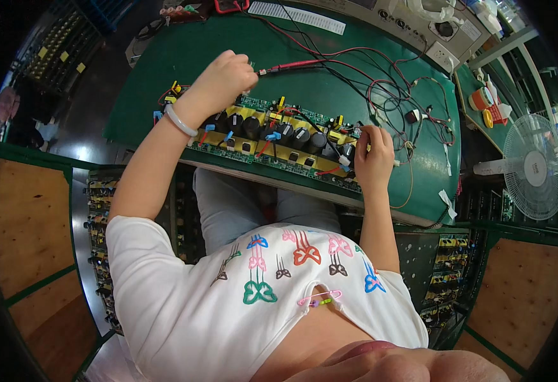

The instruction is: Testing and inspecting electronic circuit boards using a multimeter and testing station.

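A long green circuit board (279, 149) lies along the near edge of the green-topped table, carrying black cylindrical capacitors (251, 127), yellow parts and short red, blue and black leads. My left hand (225, 79) is over the board's left part, its fingers curled closed near the back edge; what they hold, if anything, is hidden. At the board's right end, my right hand (374, 153) has its thumb and fingers drawn together beside the leads. Whatever sits between those fingertips is too small to make out. A red test probe (292, 65) lies just right of my left hand.
Tangled red and black test leads (387, 95) cover the table's right side. A grey bench instrument (406, 25) stands at the back, beside a white paper strip (298, 17). A white fan (534, 167) is at the right. Racks of boards (448, 274) flank my seat.
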A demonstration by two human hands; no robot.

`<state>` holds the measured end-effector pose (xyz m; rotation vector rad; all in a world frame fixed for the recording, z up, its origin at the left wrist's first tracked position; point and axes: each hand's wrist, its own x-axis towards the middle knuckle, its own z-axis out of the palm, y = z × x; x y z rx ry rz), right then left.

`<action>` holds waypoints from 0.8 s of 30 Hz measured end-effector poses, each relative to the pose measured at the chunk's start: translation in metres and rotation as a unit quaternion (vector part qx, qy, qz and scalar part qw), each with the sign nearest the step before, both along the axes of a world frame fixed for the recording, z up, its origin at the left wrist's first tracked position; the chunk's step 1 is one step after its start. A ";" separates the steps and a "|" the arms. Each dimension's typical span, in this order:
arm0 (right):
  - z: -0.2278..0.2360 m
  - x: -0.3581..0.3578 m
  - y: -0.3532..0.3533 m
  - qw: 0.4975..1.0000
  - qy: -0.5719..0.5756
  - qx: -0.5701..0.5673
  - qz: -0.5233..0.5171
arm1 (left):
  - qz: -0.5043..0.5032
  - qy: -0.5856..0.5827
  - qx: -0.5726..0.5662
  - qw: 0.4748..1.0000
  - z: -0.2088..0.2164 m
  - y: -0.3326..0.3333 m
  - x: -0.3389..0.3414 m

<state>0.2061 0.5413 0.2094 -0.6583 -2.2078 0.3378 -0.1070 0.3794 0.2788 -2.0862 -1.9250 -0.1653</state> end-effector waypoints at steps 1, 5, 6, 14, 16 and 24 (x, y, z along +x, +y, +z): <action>0.000 0.000 0.000 1.000 -0.003 -0.002 0.000 | -0.036 -0.048 0.011 0.998 -0.004 0.001 0.003; 0.000 0.001 0.000 1.000 -0.011 -0.003 0.001 | -0.082 -0.132 0.010 0.988 -0.022 0.011 0.021; 0.000 0.001 0.000 1.000 -0.011 -0.004 0.000 | -0.074 -0.126 -0.003 0.989 -0.024 0.013 0.022; -0.001 0.001 0.000 1.000 -0.012 -0.004 -0.003 | -0.068 -0.112 -0.033 0.991 -0.032 0.013 0.019; -0.001 0.001 0.000 1.000 -0.009 -0.002 -0.001 | -0.067 -0.119 -0.025 0.990 -0.035 0.013 0.020; 0.001 0.001 0.000 1.000 -0.010 0.002 0.002 | -0.061 -0.112 -0.011 0.992 -0.040 0.013 0.016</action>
